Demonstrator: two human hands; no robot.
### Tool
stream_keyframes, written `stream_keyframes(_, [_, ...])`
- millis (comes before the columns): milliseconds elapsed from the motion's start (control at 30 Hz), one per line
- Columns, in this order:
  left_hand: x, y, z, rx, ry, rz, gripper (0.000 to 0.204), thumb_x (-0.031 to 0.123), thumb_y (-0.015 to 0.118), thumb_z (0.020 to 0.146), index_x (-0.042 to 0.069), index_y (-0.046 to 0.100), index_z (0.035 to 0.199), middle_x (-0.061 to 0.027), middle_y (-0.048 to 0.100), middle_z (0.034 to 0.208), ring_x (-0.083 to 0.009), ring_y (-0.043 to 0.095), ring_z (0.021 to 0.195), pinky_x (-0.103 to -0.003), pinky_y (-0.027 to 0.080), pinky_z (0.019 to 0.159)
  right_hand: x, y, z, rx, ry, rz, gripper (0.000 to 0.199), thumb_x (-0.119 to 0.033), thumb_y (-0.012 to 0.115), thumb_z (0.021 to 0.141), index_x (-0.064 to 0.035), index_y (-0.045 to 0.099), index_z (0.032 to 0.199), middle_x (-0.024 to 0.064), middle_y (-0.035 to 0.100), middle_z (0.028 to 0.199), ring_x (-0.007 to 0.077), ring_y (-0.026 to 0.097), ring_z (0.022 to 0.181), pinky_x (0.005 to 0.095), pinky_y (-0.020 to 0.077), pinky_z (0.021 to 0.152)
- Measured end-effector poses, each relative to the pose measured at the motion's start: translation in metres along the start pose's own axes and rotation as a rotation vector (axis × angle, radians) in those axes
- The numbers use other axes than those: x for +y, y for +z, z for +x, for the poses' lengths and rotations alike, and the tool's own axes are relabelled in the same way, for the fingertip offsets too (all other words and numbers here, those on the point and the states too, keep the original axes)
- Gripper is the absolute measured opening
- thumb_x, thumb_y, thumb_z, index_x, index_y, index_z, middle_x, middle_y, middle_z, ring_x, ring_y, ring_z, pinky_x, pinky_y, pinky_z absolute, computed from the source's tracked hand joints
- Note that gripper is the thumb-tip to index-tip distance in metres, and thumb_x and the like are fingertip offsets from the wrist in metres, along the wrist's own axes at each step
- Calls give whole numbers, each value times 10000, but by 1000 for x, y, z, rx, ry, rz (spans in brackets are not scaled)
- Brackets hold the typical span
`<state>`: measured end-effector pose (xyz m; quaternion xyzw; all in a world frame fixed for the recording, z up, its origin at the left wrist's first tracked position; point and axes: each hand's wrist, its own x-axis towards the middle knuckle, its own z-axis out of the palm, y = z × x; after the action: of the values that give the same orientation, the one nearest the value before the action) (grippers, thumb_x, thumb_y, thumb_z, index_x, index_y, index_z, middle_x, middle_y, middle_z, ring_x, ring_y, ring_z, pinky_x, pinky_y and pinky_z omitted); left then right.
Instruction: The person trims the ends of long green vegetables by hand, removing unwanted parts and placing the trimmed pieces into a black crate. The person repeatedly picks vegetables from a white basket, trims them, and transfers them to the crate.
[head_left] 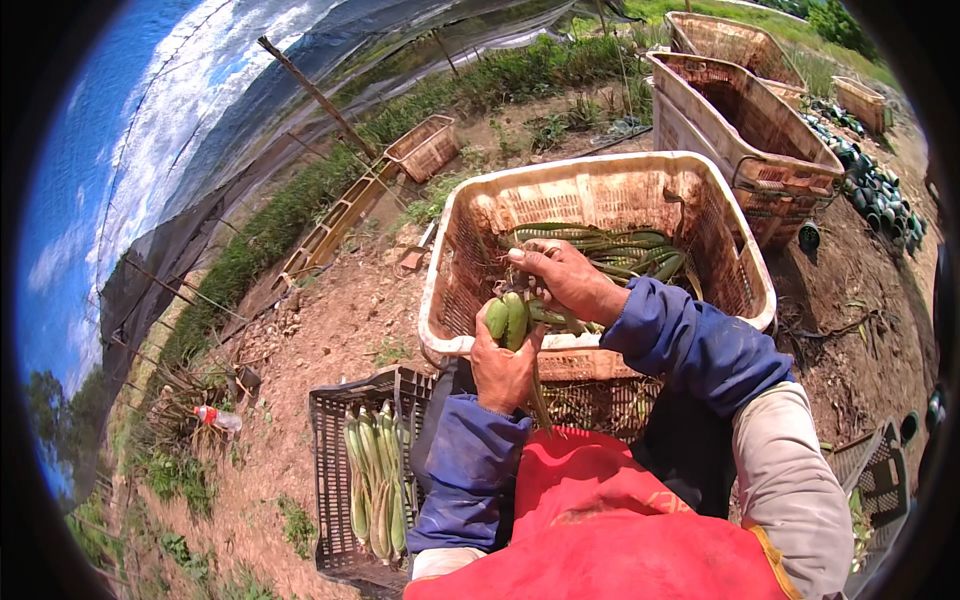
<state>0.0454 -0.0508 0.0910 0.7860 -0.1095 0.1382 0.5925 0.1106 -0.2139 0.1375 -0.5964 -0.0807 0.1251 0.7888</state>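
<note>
Over the near rim of a dirty whitish plastic crate, my left hand is wrapped round a plant with plump green bulbs. Dark, root-like bits show at the top of the bulbs. Just above them and to the right, my right hand is closed, thumb against fingers; what it pinches, if anything, is too small to make out. Long striped green leaves lie inside the crate behind my hands. To the left on the ground, a black mesh crate holds several long green stalks laid side by side.
Stacked, dirty large crates stand at the far right, beside a heap of dark pots. A smaller crate sits beyond at the left, near a yellowish slatted frame. A red-labelled plastic bottle lies on the soil.
</note>
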Motion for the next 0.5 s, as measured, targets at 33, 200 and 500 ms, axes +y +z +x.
stream_keyframes(33, [-4,1,-2,-23,4,-25,583,79,815,859,0,491,1337,-98,672,1178,-172,651,1066,-335,523,965,7,-2,3,17,-35,-25,260,-331,639,1000,-88,614,912,-27,530,741,64,473,585,241,351,468])
stream_keyframes(200, [-18,9,-9,1,-26,-80,583,66,808,862,4,486,1343,-95,650,1210,-170,635,1091,-332,520,968,28,-12,16,-77,51,191,218,-310,645,993,-112,615,909,-33,537,723,55,467,545,243,335,446])
stream_keyframes(500, [-26,-24,-14,-85,-120,-72,616,112,841,818,20,499,1323,-59,623,1169,-148,604,1064,-323,498,965,-10,-22,7,-276,11,-424,303,-339,664,1011,-41,612,1021,-22,561,732,56,508,583,248,401,511])
